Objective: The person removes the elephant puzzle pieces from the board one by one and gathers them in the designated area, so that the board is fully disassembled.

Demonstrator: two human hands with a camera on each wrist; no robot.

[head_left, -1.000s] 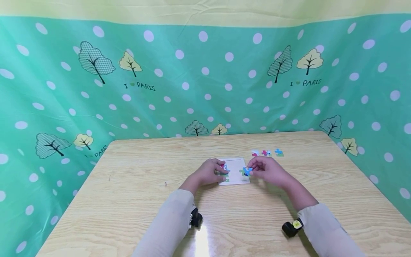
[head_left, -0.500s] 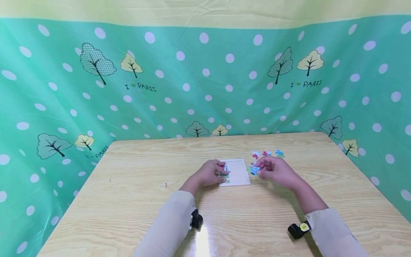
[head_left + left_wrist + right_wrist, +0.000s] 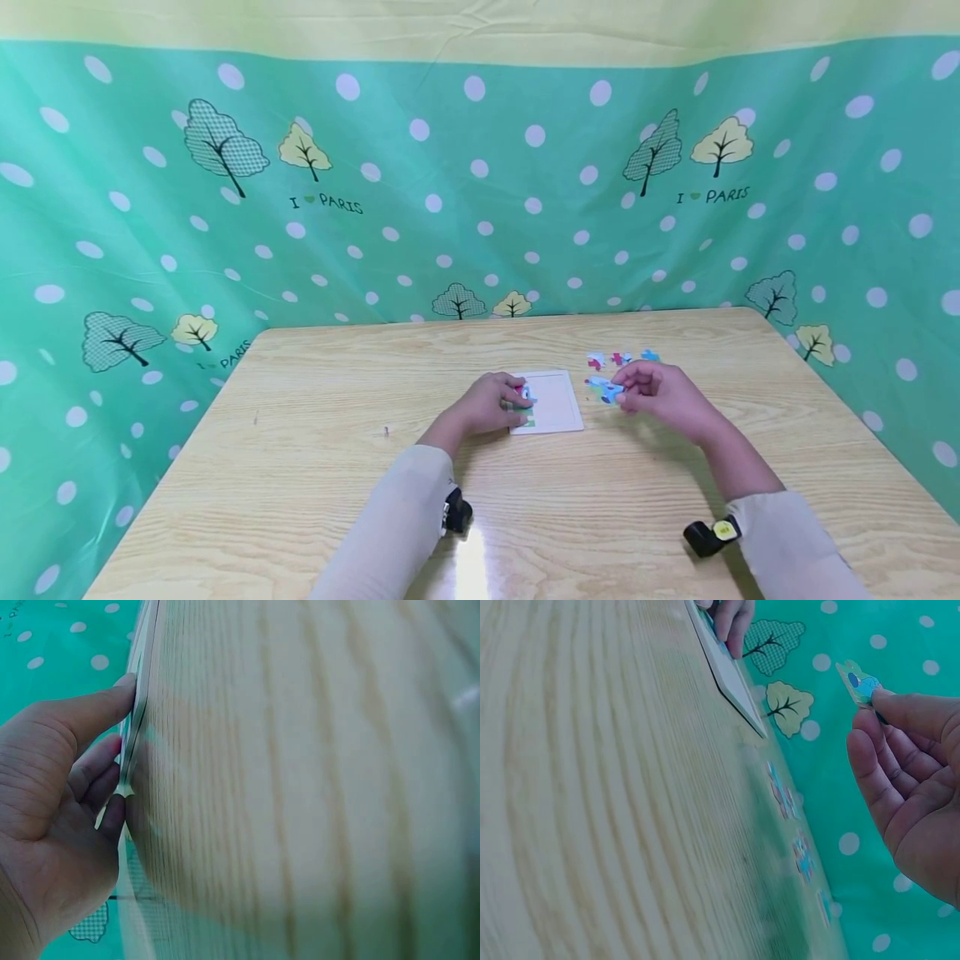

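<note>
A white square puzzle tray (image 3: 555,404) lies on the table, with colourful puzzle pieces (image 3: 527,392) along its left side. My left hand (image 3: 487,402) rests over that side, fingertips and thumb pressing on the tray and pieces and partly covering them. In the left wrist view the thumb of the left hand (image 3: 71,765) lies at the edge of the tray (image 3: 138,727). Right of the tray, my right hand (image 3: 663,398) pinches a blue and green puzzle piece (image 3: 611,393) above the table. The right wrist view shows this piece (image 3: 859,684) tilted between thumb and fingertips.
Behind the right hand lie three loose pieces: a white and pink one (image 3: 596,361), a pink and blue one (image 3: 619,359) and a blue one (image 3: 650,356). The wooden table (image 3: 315,483) ends at a green dotted curtain (image 3: 480,225).
My right hand has drawn back rightward from over the tray, carrying the pinched puzzle piece, which has turned somewhat. The left hand stays in place on the tray.
</note>
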